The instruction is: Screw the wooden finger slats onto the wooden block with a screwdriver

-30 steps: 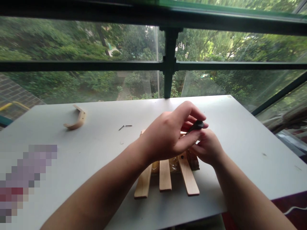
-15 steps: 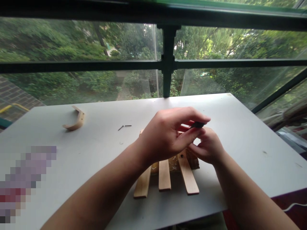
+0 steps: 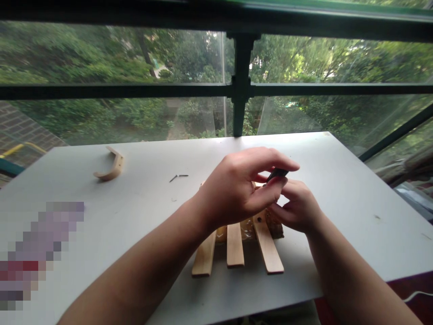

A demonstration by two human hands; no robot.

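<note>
Several left-hand fingers (image 3: 280, 161) loosely curled around a dark handle (image 3: 278, 173)

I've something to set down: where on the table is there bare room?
Right of the right hand, the white table is bare but for small specks. Another patch lies between the curved wooden piece and two screws or nails. Crowded: the middle, with that hand, the left hand and three wooden slats.

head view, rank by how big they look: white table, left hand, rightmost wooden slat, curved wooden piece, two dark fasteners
1. White table
2. Left hand
3. Rightmost wooden slat, visible part
4. Curved wooden piece
5. Two dark fasteners, about alike
</note>
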